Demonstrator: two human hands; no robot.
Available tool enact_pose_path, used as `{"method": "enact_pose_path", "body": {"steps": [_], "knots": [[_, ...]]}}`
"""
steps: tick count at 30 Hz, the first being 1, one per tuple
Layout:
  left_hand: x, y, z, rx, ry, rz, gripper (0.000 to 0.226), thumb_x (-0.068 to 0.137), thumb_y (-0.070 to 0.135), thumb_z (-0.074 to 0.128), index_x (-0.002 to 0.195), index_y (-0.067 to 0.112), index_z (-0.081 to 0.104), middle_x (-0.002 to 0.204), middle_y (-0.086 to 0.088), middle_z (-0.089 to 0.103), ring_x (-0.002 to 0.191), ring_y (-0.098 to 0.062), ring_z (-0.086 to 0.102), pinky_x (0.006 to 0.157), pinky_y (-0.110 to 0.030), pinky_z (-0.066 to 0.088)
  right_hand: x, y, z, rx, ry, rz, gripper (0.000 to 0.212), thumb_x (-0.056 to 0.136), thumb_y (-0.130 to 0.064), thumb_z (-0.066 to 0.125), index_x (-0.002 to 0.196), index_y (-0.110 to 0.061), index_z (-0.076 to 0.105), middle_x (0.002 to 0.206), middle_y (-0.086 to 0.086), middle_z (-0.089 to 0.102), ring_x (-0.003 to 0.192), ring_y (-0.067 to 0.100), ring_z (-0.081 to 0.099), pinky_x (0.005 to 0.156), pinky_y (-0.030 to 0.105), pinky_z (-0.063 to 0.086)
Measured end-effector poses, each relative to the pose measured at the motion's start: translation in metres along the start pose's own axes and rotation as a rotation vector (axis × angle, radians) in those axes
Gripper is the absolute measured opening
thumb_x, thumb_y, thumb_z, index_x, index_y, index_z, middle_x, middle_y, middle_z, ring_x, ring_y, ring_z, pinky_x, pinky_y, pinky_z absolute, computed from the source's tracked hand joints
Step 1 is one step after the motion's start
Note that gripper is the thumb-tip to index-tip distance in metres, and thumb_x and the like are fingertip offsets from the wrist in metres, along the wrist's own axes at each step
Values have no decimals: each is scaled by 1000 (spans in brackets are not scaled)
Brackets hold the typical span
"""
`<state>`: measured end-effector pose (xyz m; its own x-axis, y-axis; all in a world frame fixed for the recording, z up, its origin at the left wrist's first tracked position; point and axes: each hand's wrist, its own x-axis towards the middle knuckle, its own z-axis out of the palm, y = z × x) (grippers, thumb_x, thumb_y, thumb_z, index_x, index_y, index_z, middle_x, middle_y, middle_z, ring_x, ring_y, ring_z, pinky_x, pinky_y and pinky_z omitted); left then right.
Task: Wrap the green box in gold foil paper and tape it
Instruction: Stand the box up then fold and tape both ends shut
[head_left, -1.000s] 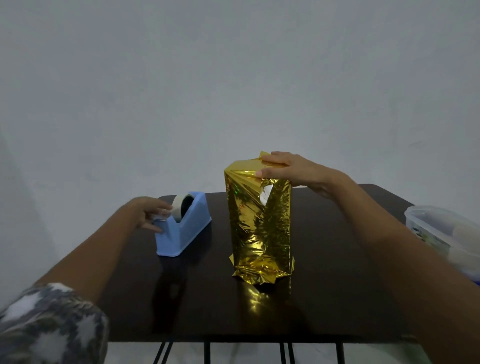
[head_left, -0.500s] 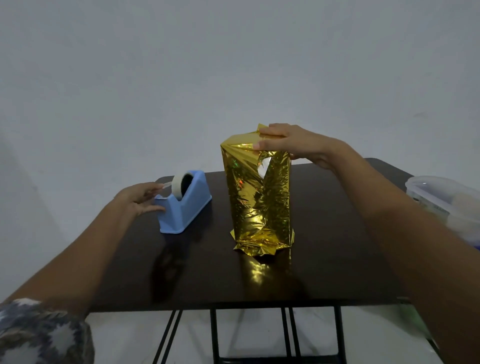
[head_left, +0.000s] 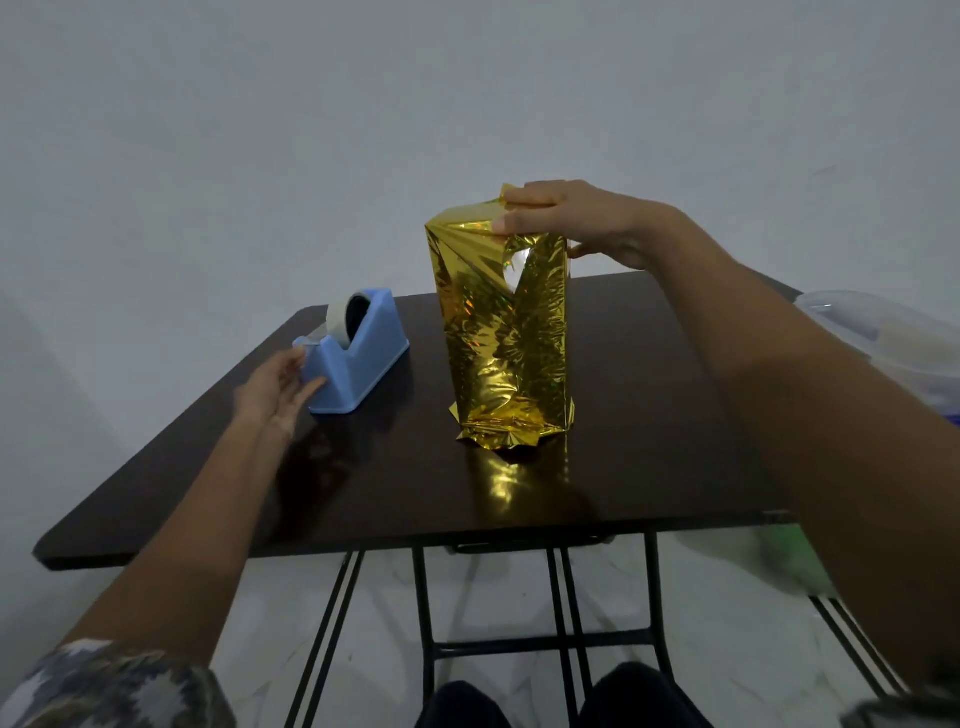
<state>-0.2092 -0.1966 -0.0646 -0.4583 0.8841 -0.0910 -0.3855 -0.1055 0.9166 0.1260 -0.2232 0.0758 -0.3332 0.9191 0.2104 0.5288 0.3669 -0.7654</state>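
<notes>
A tall box wrapped in gold foil (head_left: 506, 338) stands upright in the middle of the dark table (head_left: 649, 467). None of the green box shows through the foil. My right hand (head_left: 571, 221) rests on the top, fingers holding the folded foil flap down and thumb against the right side. A blue tape dispenser (head_left: 358, 353) with a white tape roll (head_left: 345, 317) sits to the left. My left hand (head_left: 275, 389) is beside the dispenser's near end, fingers straight and touching its base, holding nothing.
A clear plastic container (head_left: 893, 343) sits at the right edge of the view. The table's front edge and black metal legs (head_left: 426, 613) are below, with a pale floor underneath. A plain wall is behind.
My left hand has dropped from the tape end at the dispenser's cutter to its base. The camera has tilted down, showing the table legs. My right hand stays on the box top.
</notes>
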Motion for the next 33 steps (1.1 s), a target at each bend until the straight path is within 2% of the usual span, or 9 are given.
{"method": "enact_pose_path", "body": {"steps": [3, 10, 14, 16, 18, 21, 23, 29, 33], "knots": [[-6, -4, 5, -44, 25, 9, 32, 84, 22, 69, 108, 3, 61, 105, -8, 64, 102, -21, 63, 64, -34, 60, 0, -1, 1, 8, -16, 9, 56, 88, -37, 60, 135, -8, 47, 143, 5, 43, 124, 20, 44, 77, 21, 35], [-8, -15, 16, -60, 166, -5, 57, 75, 26, 78, 117, -6, 57, 124, -14, 58, 109, -25, 58, 49, -27, 57, 0, 0, 1, 12, 0, -3, 58, 89, -37, 59, 139, -11, 43, 144, 3, 42, 129, 18, 42, 74, 17, 36], [-18, -20, 15, -92, 266, -38, 48, 78, 10, 76, 117, -5, 53, 126, -18, 56, 103, -26, 60, 54, -28, 58, -2, -3, 0, -10, -2, -27, 57, 89, -35, 60, 137, -8, 44, 143, 6, 41, 131, 20, 40, 71, 12, 35], [-24, -22, 13, -98, 305, -42, 41, 82, 5, 72, 117, -1, 51, 126, -18, 56, 101, -24, 60, 62, -29, 58, -1, -1, -1, -24, 8, -29, 60, 89, -34, 61, 139, -6, 43, 144, 7, 40, 131, 24, 40, 79, 24, 45], [-32, -26, 13, -89, 314, -2, 15, 86, 13, 68, 94, 8, 57, 110, -11, 63, 96, -19, 62, 61, -26, 56, 0, -1, -2, -30, 22, -36, 60, 89, -33, 62, 138, -3, 43, 144, 10, 39, 130, 27, 41, 91, 39, 44], [-53, -24, 27, -47, 392, 115, 28, 81, 26, 74, 66, 13, 55, 72, 2, 56, 72, -12, 59, 60, -23, 52, 5, 6, -1, -15, 8, -72, 52, 88, -28, 63, 134, -7, 49, 143, 8, 39, 124, 19, 44, 91, 26, 39], [-67, -3, 52, -52, 240, 220, 26, 80, 31, 74, 68, 13, 60, 75, 1, 59, 75, -11, 58, 73, -29, 51, 9, 6, -2, -14, -1, -93, 52, 88, -26, 63, 135, -8, 48, 145, 9, 36, 121, 16, 42, 92, 17, 34], [-98, 66, 127, 132, -441, 389, 30, 71, 26, 73, 99, 14, 70, 116, 2, 67, 112, -8, 59, 103, -33, 40, 14, 11, -3, 16, -17, -83, 72, 84, -36, 66, 146, -18, 35, 155, 0, 18, 141, 18, 21, 113, 30, 21], [-99, 77, 160, 315, -667, 307, 30, 61, 28, 73, 90, 19, 75, 130, 5, 58, 114, -9, 56, 88, -24, 44, 18, 13, -1, 2, -22, -88, 76, 83, -40, 66, 147, -20, 32, 156, 0, 15, 142, 19, 19, 113, 32, 21]]}}
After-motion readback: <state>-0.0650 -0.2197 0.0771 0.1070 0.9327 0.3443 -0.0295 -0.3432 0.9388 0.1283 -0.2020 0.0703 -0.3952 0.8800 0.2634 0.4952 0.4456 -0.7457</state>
